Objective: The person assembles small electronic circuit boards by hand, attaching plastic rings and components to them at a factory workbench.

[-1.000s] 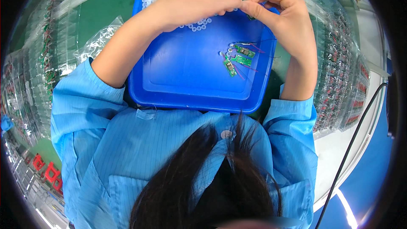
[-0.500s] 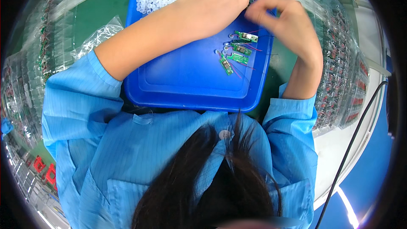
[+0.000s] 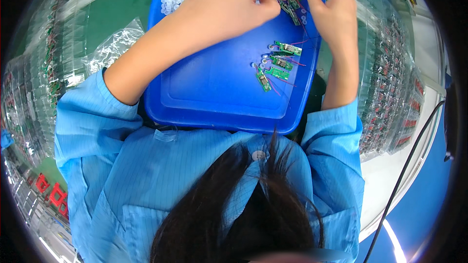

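- Green rectangular circuit boards [image 3: 276, 72] lie inside your blue plastic tray [image 3: 214, 87].
- Your left hand [image 3: 236, 1], right hand [image 3: 335, 12]: can't tell whether either grips anything.
- Around: green tabletop [image 3: 119, 7], clear plastic bags [image 3: 390, 92].
- Lower left: red plastic stools [image 3: 57, 196].

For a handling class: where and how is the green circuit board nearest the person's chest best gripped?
Probably pinch that green circuit board by both long edges near its lower end, coming from the near-left: it is narrow, open blue tray lies there, and a red wire trails right.
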`<state>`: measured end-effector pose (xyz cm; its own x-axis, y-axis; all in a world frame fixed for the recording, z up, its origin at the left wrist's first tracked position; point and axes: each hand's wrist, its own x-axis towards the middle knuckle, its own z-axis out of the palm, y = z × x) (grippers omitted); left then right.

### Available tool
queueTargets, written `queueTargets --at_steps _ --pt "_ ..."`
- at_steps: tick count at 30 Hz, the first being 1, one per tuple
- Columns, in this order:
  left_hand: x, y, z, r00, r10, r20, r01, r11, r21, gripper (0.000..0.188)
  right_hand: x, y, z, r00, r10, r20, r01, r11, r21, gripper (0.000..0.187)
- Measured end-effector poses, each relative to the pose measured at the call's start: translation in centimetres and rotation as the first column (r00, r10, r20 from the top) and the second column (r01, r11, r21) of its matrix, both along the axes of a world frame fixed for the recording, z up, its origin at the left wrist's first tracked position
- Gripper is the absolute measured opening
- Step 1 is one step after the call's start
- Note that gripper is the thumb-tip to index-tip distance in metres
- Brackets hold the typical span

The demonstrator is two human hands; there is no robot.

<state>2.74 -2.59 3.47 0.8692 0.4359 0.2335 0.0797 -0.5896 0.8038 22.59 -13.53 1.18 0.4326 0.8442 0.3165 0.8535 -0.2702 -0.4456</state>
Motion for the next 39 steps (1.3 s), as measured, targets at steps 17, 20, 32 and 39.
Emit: queueTargets --at_steps 17,20,32,39 --pt "0.0 3.5 -3.3 0.994 -0.025 0.108 0.1 0.619 -0.779 0.013 -6.6 -0.5 2.2 0.991 0.097 0.095 -0.113 0.977 0.181 0.027" --pt "-0.1 2.1 -2.2 0.986 0.089 0.14 0.039 0.695 -0.718 0.012 -6.3 -0.4 2.4 0.984 0.12 -0.132 -0.106 0.989 0.108 0.014" --pt "-0.5 0.1 0.1 0.984 0.003 0.177 0.009 0.998 -0.066 0.013 -5.9 -0.3 2.4 0.97 0.125 0.21 -0.167 0.966 0.197 0.005" --pt "0.1 2.3 -2.9 0.983 -0.028 0.184 0.163 0.604 -0.78 0.02 -3.3 -0.5 1.0 0.782 0.239 -0.576 -0.06 0.948 0.311 0.005"
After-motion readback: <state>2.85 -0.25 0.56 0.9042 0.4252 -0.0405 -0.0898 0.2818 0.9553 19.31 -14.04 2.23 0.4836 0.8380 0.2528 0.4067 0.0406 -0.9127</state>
